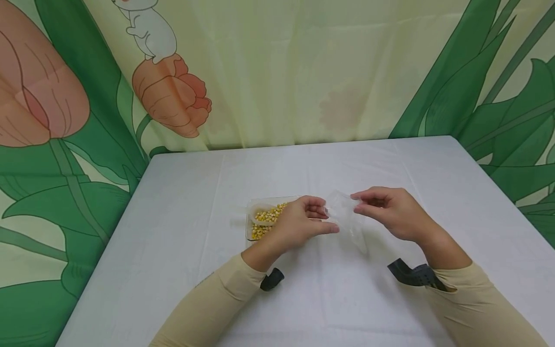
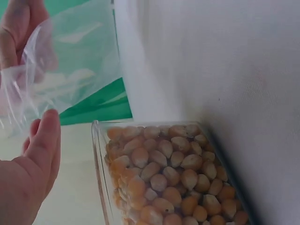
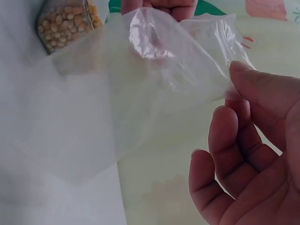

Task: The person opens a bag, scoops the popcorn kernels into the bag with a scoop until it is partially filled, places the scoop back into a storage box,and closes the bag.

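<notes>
A clear plastic bag (image 1: 347, 217) hangs above the white table between the hands. My right hand (image 1: 392, 212) pinches its upper edge between thumb and fingertips, plain in the right wrist view. My left hand (image 1: 299, 219) is at the bag's left side, thumb and fingers apart and fingertips close to the film; whether they touch it is unclear. Behind and below the left hand stands a clear rectangular container (image 1: 248, 224) of yellow corn kernels (image 2: 171, 176), partly hidden by that hand. A pale, rounded rim of something (image 1: 257, 215) lies among the kernels.
A white cloth covers the table (image 1: 208, 193). Behind it hangs a curtain (image 1: 282, 72) printed with tulips, leaves and a white animal. Dark straps (image 1: 412, 273) stick out at both wrists beside the beige sleeves.
</notes>
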The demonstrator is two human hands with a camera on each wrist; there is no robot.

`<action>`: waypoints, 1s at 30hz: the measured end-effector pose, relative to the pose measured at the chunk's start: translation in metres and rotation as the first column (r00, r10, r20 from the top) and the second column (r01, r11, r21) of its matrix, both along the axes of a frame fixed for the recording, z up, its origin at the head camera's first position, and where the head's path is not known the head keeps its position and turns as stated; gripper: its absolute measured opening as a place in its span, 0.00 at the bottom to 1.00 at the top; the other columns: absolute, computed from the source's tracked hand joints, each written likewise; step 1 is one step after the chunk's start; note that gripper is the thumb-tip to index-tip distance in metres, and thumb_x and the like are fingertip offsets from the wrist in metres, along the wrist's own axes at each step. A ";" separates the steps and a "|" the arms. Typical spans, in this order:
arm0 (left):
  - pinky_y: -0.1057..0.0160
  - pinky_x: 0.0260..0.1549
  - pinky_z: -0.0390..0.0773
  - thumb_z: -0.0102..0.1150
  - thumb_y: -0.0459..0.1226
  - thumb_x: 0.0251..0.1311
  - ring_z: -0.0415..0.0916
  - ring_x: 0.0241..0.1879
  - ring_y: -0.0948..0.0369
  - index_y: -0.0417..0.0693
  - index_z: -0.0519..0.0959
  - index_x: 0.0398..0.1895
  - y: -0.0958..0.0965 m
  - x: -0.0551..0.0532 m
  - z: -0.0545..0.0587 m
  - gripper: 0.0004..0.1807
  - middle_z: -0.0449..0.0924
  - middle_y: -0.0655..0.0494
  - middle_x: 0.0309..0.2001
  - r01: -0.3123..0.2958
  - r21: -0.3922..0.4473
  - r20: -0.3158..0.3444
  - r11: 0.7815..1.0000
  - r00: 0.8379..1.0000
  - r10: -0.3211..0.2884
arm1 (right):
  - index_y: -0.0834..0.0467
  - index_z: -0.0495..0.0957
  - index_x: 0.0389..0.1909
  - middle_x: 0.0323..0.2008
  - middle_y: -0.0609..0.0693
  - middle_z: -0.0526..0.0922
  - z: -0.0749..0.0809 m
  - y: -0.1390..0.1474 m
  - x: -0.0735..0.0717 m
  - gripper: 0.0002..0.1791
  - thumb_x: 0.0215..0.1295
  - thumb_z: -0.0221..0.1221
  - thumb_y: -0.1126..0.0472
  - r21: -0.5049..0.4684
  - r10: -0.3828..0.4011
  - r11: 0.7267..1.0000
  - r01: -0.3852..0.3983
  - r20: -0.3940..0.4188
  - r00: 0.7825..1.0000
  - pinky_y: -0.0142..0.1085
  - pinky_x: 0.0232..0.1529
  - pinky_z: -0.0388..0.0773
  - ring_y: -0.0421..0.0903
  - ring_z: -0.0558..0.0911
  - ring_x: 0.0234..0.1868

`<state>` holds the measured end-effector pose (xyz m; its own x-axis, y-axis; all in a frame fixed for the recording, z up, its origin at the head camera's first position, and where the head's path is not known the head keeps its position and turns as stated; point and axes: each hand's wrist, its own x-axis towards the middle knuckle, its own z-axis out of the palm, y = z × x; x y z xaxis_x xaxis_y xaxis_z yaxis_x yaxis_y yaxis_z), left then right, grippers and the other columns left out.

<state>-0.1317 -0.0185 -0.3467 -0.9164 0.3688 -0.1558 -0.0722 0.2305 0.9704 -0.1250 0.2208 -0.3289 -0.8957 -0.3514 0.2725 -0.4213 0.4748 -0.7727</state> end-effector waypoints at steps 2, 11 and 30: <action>0.69 0.42 0.81 0.80 0.37 0.48 0.81 0.46 0.58 0.41 0.77 0.55 0.002 0.002 0.001 0.31 0.81 0.60 0.40 -0.001 -0.039 -0.055 0.999 0.998 -0.001 | 0.66 0.85 0.48 0.36 0.49 0.86 0.001 -0.002 0.000 0.12 0.63 0.67 0.70 0.003 -0.004 1.000 0.004 0.002 1.000 0.25 0.36 0.79 0.37 0.82 0.33; 0.71 0.32 0.78 0.76 0.40 0.54 0.77 0.35 0.67 0.45 0.81 0.44 0.002 0.005 -0.001 0.18 0.79 0.62 0.32 -0.038 -0.147 -0.172 0.988 0.985 0.013 | 0.66 0.85 0.47 0.34 0.46 0.85 0.002 -0.005 0.002 0.12 0.62 0.67 0.70 0.018 -0.009 1.000 0.010 -0.010 1.000 0.25 0.36 0.79 0.36 0.82 0.33; 0.70 0.34 0.79 0.75 0.42 0.55 0.79 0.34 0.68 0.46 0.83 0.42 -0.003 0.002 0.000 0.16 0.81 0.64 0.31 -0.015 -0.196 -0.182 0.981 0.983 -0.021 | 0.64 0.85 0.47 0.34 0.46 0.84 0.001 -0.002 0.000 0.12 0.62 0.67 0.70 0.057 -0.027 0.998 0.029 -0.036 0.999 0.25 0.35 0.78 0.36 0.82 0.35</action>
